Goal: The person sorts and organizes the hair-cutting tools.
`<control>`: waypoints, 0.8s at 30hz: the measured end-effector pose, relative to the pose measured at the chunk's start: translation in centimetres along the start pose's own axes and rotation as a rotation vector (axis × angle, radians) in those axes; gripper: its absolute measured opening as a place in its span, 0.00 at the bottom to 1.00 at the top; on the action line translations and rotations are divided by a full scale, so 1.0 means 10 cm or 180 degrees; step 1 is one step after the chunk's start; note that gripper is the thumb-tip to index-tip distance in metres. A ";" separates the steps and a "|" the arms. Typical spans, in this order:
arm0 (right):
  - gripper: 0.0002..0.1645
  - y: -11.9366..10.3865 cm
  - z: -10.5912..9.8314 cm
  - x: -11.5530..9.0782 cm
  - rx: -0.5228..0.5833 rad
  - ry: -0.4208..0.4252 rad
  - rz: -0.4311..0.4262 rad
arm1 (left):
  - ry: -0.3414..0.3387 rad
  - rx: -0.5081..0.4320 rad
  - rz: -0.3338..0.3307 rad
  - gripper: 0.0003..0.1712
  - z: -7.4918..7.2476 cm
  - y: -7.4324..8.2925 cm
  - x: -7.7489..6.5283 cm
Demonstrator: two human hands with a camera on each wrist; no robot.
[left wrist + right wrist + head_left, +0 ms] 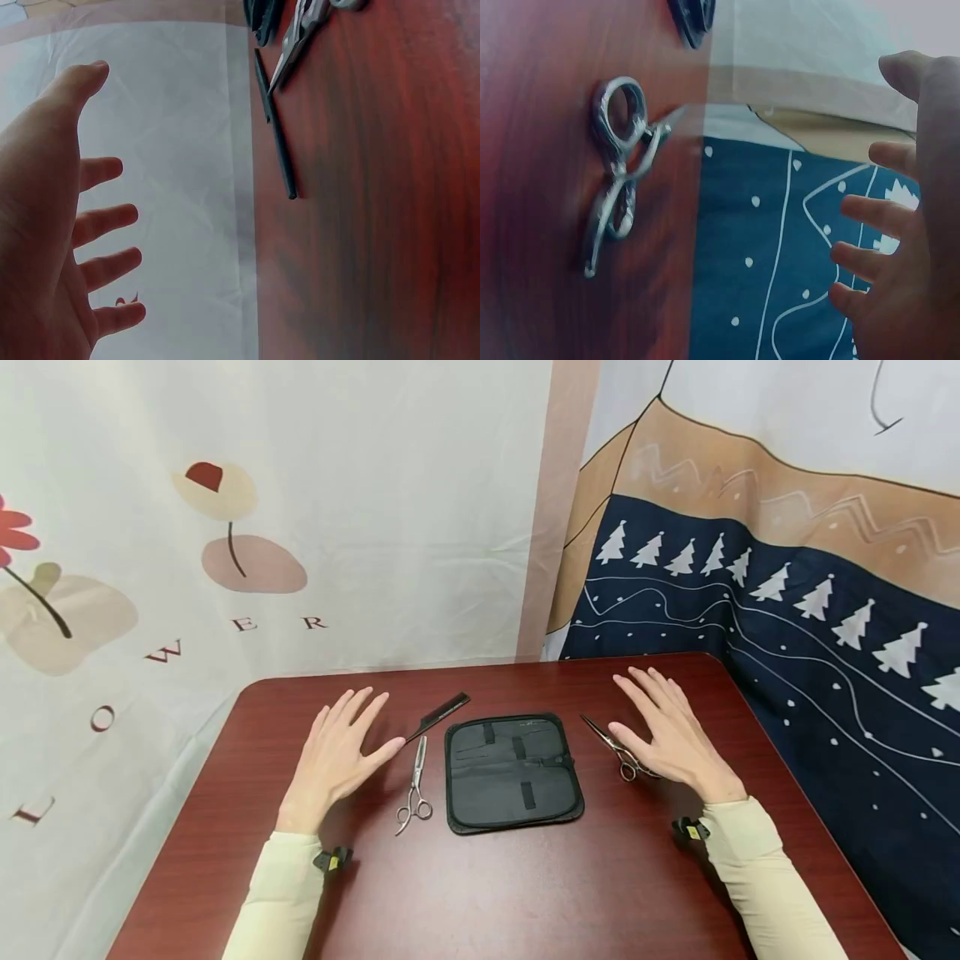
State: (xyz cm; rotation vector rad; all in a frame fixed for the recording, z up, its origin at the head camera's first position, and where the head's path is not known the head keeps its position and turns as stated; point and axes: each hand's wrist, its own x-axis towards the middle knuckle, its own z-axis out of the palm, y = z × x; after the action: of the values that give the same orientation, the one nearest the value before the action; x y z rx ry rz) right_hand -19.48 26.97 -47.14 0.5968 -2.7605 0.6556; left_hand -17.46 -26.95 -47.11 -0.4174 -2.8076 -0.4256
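In the head view a black zip case [513, 772] lies spread flat on the table, its elastic loops facing up. My left hand [337, 752] hovers left of it, fingers straight and holding nothing. Between that hand and the case are a black comb [442, 713] and a pair of silver scissors [417, 785]; the comb's thin tail runs behind my thumb tip. My right hand [671, 735], also empty with fingers extended, is over a second pair of scissors [628, 764] right of the case. In the right wrist view the handle rings of these scissors [620, 124] show on the wood.
The dark red table [480, 893] has rounded far corners. Right behind it hangs a white curtain [412, 527] with printed shapes and letters. At the right hangs a navy cloth [675, 602] with white trees. A small black device [333, 860] sits at each wrist.
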 end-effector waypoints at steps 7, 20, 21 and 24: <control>0.48 -0.10 0.09 -0.06 0.0029 -0.0133 -0.0211 | -0.0007 0.0036 0.0038 0.47 0.01 0.08 -0.09; 0.47 -0.36 0.25 -0.17 0.0085 -0.0352 -0.0543 | 0.0038 0.0094 0.0023 0.46 -0.03 0.19 -0.27; 0.47 -0.37 0.26 -0.17 0.0088 -0.0373 -0.0547 | 0.0036 0.0095 0.0035 0.46 -0.03 0.20 -0.28; 0.48 -0.41 0.28 -0.20 0.0104 -0.0424 -0.0569 | 0.0000 0.0110 0.0083 0.46 -0.02 0.24 -0.32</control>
State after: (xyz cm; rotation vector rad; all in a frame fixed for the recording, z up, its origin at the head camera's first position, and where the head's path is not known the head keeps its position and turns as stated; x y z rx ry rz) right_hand -16.31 22.93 -48.67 0.9133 -2.7776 0.6428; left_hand -13.69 -25.64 -47.29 -0.4461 -2.8017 -0.3709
